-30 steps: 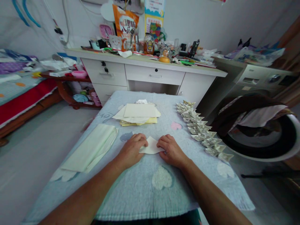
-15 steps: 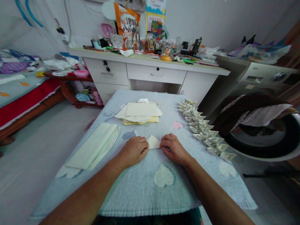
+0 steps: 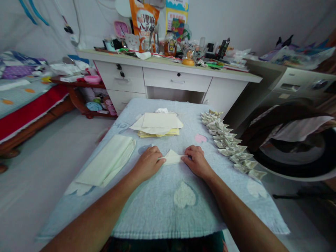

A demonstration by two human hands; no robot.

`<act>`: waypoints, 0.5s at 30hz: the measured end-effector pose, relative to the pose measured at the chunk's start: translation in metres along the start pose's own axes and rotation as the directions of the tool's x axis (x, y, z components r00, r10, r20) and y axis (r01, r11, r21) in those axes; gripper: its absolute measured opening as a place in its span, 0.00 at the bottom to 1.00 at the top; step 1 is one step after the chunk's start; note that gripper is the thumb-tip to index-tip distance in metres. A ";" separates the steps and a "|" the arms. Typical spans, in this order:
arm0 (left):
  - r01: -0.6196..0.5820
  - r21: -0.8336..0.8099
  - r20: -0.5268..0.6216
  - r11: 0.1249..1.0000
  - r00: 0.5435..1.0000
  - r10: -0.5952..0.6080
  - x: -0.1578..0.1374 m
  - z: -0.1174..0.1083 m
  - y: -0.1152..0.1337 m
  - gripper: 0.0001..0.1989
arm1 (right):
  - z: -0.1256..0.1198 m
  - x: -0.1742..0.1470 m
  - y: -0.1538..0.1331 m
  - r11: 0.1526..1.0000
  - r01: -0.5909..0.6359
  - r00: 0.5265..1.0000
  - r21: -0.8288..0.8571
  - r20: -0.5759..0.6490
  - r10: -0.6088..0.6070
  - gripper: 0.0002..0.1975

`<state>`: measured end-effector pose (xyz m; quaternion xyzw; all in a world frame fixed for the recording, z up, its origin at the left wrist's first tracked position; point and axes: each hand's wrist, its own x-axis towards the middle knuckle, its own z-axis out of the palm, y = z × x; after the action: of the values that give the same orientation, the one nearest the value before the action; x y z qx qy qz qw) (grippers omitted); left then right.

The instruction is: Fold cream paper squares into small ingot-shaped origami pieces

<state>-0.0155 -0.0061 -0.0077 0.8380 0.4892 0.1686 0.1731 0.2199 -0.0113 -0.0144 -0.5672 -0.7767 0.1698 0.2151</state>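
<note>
A small pale paper boat (image 3: 172,157), its peak pointing away from me, is stretched between my hands just above or on the cloth; which of the two I cannot tell. My left hand (image 3: 150,160) pinches its left end between thumb and fingers. At the right end, my right hand (image 3: 196,159) grips it the same way. Beyond them lies a stack of cream and yellow paper sheets (image 3: 160,120). Left of my left hand rests a folded pale green paper bundle (image 3: 107,161). Several folded paper boats (image 3: 225,140) stand in a nested row to the right.
A blue cloth with heart shapes (image 3: 157,206) covers the table. Behind stands a white desk (image 3: 178,79) crowded with a jar (image 3: 170,43), an orange bag (image 3: 144,24) and small items. A front-loading washing machine (image 3: 288,91) with clothes hanging out is at right, a bed (image 3: 23,94) at left.
My hands have moved slightly apart, and the paper between them now shows wider, with narrow ends reaching into both hands. The whole view has shifted a little.
</note>
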 end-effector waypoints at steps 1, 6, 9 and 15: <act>0.010 0.006 -0.010 1.000 1.000 -0.010 0.000 0.001 -0.001 0.12 | 0.000 0.000 -0.001 1.000 -0.016 1.000 -0.007 0.000 0.016 0.07; 0.039 0.022 -0.024 0.999 0.999 -0.038 0.002 0.002 -0.003 0.11 | 0.000 0.000 -0.004 0.998 -0.061 0.998 -0.029 -0.006 0.060 0.07; 0.038 0.032 -0.015 0.999 0.999 -0.037 0.002 0.002 -0.003 0.10 | 0.000 0.000 -0.003 0.997 -0.067 0.998 -0.037 -0.014 0.067 0.07; 0.067 0.101 -0.010 0.993 0.998 -0.067 0.002 0.001 -0.001 0.09 | 0.000 -0.001 -0.005 0.995 -0.066 0.997 -0.072 -0.032 0.064 0.09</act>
<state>-0.0151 -0.0041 -0.0090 0.8282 0.5256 0.1407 0.1343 0.2164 -0.0139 -0.0124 -0.6022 -0.7601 0.1399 0.2000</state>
